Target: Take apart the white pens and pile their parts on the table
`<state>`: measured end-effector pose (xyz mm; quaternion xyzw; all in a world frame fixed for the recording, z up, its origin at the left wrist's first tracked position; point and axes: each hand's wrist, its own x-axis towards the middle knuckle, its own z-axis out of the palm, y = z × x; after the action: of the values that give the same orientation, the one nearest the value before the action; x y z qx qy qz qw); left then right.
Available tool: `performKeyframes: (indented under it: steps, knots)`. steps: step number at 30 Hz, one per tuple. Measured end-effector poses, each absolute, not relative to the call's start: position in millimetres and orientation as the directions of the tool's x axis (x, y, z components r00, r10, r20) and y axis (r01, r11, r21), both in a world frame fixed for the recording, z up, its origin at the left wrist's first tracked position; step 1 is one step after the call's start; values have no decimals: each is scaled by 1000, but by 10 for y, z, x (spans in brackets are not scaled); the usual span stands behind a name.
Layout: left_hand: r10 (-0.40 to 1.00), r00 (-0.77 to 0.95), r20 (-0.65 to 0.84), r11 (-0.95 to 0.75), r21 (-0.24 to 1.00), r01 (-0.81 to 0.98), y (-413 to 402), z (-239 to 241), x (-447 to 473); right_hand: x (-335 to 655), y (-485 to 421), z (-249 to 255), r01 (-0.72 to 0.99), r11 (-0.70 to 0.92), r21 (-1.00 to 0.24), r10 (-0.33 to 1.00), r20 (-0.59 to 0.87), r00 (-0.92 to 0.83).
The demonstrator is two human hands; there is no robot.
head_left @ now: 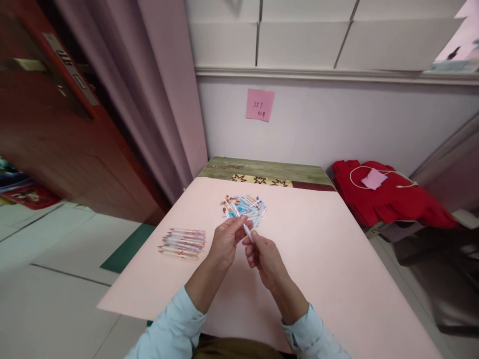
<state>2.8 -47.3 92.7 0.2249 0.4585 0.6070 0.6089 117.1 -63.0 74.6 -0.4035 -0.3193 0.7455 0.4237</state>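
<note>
Two hands meet on one white pen [247,232]: the left hand [226,242] pinches its far end and the right hand [262,254] grips the near end, above the pink desk [318,259]. Just beyond lies a loose heap of pens [243,207]. Well apart to the left sits a neat row of pens [183,243], seemingly the smaller, finished share.

A: Layout?
B: Pen pile [244,205] far-centre on surface [329,269]. Single pen [247,231] just near of it. Pen row [183,244] left. Cloth heap [392,202] right of surface, cable [351,177] on it.
</note>
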Motion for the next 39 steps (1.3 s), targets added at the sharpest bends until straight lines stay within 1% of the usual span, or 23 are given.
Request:
performKeyframes:
  steps: [7,10,12,16,20,28,33,39]
  knots:
    - [903,-308,-301,64,802,-595,-407,944,52,1138,-644,685,-438,-334,-835,943,-298,-151]
    - [902,-307,-302,57,791,-610,-378,972,29,1132,-649,672,-444,-358,-821,934,-312,-176]
    - [903,-313,-295,44,787,-615,-370,972,15,1139,-654,670,-415,-362,-835,932,-311,-188]
    - [887,-361,-288,0,781,-624,-361,947,-1,1188,-665,650,-327,-320,-889,947,-290,-139]
    - [881,-366,-299,-8,764,-645,-334,929,-22,1260,-693,612,-280,-283,-917,959,-260,-116]
    - [854,-439,-280,-89,752,-653,-267,917,-160,1362,-724,611,-254,-276,-927,960,-252,-120]
    - [843,-449,-296,-95,739,-667,-282,920,-182,1358,-721,593,-258,-276,-926,959,-250,-131]
    - [842,-459,-284,-114,737,-666,-286,935,-159,1348,-754,574,-198,-262,-945,963,-242,-120]
